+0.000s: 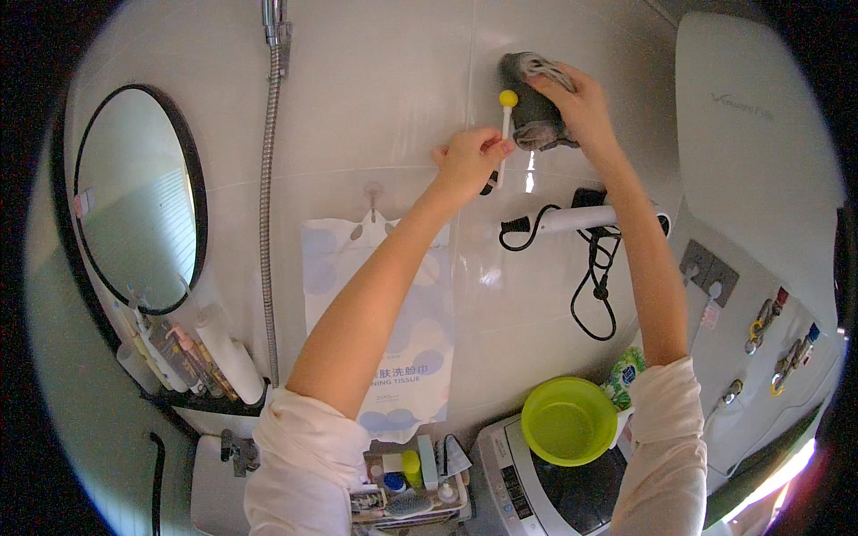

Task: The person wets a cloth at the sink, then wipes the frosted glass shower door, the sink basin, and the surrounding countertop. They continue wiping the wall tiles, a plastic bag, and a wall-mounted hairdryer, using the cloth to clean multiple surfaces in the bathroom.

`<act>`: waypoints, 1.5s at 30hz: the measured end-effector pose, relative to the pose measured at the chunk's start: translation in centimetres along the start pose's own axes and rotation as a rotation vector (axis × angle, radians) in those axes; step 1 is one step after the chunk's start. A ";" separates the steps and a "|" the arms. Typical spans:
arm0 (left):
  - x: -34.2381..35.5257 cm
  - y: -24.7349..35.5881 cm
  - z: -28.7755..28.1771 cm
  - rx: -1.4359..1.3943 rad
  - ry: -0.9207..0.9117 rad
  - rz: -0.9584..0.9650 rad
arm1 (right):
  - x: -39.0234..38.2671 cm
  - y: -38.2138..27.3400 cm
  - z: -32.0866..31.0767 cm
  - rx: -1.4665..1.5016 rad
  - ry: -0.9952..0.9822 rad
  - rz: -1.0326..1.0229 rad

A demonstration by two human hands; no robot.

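Against the tiled wall, my left hand [472, 163] is closed with thumb and fingertips pinching a thin white rod [506, 127]. A yellow ball caps the rod's upper end, and a small dark piece shows by its lower end, partly behind my hand. Just right of the rod, my right hand [579, 100] grips a bunched dark grey cloth [534, 105] with lighter grey folded ends. The cloth hangs beside the rod; whether the two touch, I cannot tell.
Below my right hand, a white hair dryer [572, 219] hangs with its black cord. A tissue bag [380, 313] hangs behind my left arm. Lower down are a green basin [569, 422] on a washing machine [509, 482] and a toiletry basket [420, 509]. A round mirror [138, 201] is at left.
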State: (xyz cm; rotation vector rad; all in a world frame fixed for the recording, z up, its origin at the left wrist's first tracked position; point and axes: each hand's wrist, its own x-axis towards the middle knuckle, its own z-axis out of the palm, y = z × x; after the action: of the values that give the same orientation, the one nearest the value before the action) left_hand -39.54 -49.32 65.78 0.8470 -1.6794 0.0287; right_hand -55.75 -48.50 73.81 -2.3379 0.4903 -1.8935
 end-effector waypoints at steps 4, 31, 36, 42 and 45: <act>-0.1 0.2 -0.3 0.021 -0.008 -0.022 | 2.7 -1.6 0.5 -0.073 -0.382 -0.016; -0.4 1.3 -0.7 0.233 0.003 0.030 | 2.6 -1.4 1.1 0.034 -0.319 0.241; -0.2 0.3 -0.3 0.091 0.016 0.052 | 2.3 -1.9 2.0 -0.486 -0.417 -0.237; -0.2 -0.1 0.2 0.010 0.014 0.015 | -1.4 1.1 2.9 -0.507 -0.026 -0.724; -0.3 0.4 0.1 0.061 0.007 0.014 | -2.2 1.8 4.1 -0.310 0.170 -0.668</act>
State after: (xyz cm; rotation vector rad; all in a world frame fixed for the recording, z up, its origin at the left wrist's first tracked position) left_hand -39.86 -48.92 65.69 0.8801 -1.6853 0.0929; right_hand -52.53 -50.05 70.36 -2.8021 -0.0106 -2.4561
